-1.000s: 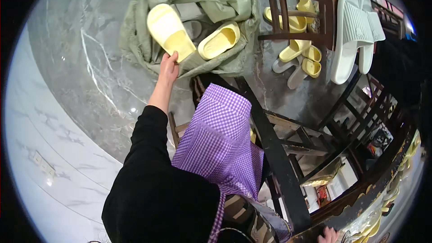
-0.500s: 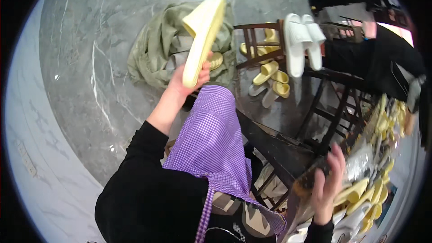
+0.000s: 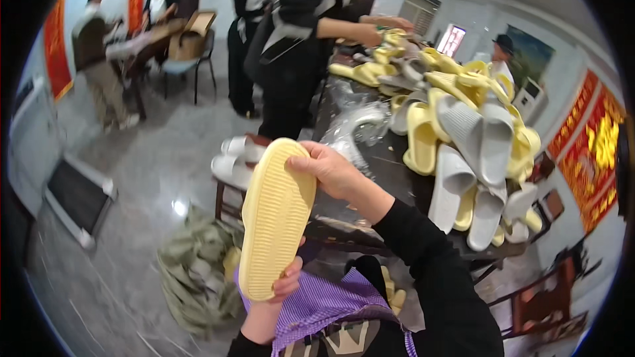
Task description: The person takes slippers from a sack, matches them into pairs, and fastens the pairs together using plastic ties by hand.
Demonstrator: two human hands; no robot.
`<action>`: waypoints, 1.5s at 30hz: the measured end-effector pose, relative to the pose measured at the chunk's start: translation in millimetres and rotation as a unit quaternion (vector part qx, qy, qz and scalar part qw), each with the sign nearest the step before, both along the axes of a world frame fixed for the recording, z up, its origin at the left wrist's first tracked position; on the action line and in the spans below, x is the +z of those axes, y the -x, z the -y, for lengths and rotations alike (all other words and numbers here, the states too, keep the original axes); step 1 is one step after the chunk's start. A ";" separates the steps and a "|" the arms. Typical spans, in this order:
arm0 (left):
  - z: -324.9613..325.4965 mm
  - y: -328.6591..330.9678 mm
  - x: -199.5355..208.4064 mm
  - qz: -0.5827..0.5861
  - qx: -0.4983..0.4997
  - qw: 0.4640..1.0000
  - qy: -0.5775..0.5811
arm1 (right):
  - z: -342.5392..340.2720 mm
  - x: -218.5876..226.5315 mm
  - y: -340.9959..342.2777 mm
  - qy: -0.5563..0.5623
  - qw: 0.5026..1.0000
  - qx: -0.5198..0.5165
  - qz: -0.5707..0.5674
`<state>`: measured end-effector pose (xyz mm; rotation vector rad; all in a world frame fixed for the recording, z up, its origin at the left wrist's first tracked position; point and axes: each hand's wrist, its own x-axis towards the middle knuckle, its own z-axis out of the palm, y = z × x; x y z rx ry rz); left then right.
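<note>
Yellow slide slipper [image 3: 278, 218] in both hands
Right hand [image 3: 334, 172] pinches its upper end, left hand [image 3: 284, 283] has fingers curled on lower; slipper pile [image 3: 481, 135] is right of fingers.

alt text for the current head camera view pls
A long pale yellow slipper, ribbed sole facing the camera, is held by the left hand below and the right hand above. At right, yellow and grey slippers are heaped on a dark table; at lower left lies a crumpled olive-green sack.

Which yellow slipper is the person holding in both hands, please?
The yellow slipper between the left hand and right hand, ribbed underside facing the camera; those on the dark table lie in a pile.
</note>
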<state>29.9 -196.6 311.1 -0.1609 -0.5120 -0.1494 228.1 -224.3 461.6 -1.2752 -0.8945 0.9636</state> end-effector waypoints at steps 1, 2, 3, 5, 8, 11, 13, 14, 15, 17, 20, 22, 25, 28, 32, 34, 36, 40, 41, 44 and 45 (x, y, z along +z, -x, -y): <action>6.6 -2.0 13.8 -0.017 0.000 1.000 -0.012 | 14.4 8.2 -5.8 -0.001 1.000 0.023 -0.005; 11.6 -4.6 16.3 -0.017 -0.011 0.999 -0.033 | 30.1 11.2 -11.2 -0.021 1.000 0.012 -0.004; 17.9 -8.8 17.5 -0.090 0.027 0.991 -0.096 | 48.1 15.9 -17.5 -0.037 0.999 -0.011 -0.008; 26.5 -15.8 20.5 -0.231 0.116 0.942 -0.215 | 80.7 22.4 -27.8 -0.064 0.997 -0.047 -0.019; 33.9 -21.9 33.4 -0.360 0.236 0.858 -0.278 | 123.8 24.0 -37.0 -0.120 0.987 -0.100 -0.031; 14.5 -21.4 44.2 -0.386 0.377 0.757 -0.368 | 161.3 17.2 -45.6 -0.163 0.975 -0.144 -0.044; 0.5 -13.7 67.5 -0.331 0.475 0.683 -0.445 | 178.1 6.5 -50.7 -0.183 0.965 -0.181 -0.055; -0.3 -8.0 94.0 -0.312 0.497 0.665 -0.463 | 184.0 0.9 -52.5 -0.183 0.965 -0.180 -0.057; -0.7 -6.6 113.4 -0.287 0.516 0.659 -0.465 | 187.0 -5.2 -55.6 -0.188 0.960 -0.193 -0.077; 5.2 -5.6 152.3 -0.226 0.549 0.644 -0.482 | 190.6 -14.5 -60.6 -0.191 0.949 -0.220 -0.118; 27.5 -17.0 215.2 -0.064 0.597 0.611 -0.515 | 188.7 -11.2 -72.8 -0.206 0.932 -0.259 -0.145; 37.0 -17.6 247.5 0.042 0.638 0.537 -0.550 | 170.9 -17.4 -77.2 -0.218 0.922 -0.265 -0.181; 57.6 -14.7 290.4 0.215 0.593 0.496 -0.597 | 159.1 -19.3 -90.1 -0.227 0.917 -0.257 -0.202; 37.4 7.5 302.4 0.220 0.600 0.462 -0.615 | 158.7 -36.4 -77.0 -0.223 0.927 -0.213 -0.216; -28.2 13.1 317.6 0.203 0.649 0.359 -0.639 | 170.1 -59.7 -91.7 -0.224 0.921 -0.236 -0.215; -26.3 38.1 310.6 0.176 0.665 0.298 -0.662 | 175.3 -64.3 -89.4 -0.211 0.917 -0.253 -0.225; -18.7 65.3 296.5 0.152 0.658 0.265 -0.688 | 178.9 -56.6 -74.7 -0.197 0.914 -0.273 -0.226; -9.6 83.9 253.3 0.082 0.636 0.299 -0.706 | 196.0 -75.3 -101.3 -0.169 0.912 -0.332 -0.171; -14.9 89.6 251.5 0.061 0.631 0.306 -0.710 | 193.6 -73.1 -102.3 -0.146 0.915 -0.332 -0.177; -22.1 133.8 248.4 -0.021 0.627 0.298 -0.719 | 159.8 -67.2 -104.2 -0.152 0.934 -0.275 -0.171; -38.9 137.6 240.0 -0.027 0.623 0.317 -0.715 | 162.4 -67.8 -106.6 -0.147 0.932 -0.274 -0.183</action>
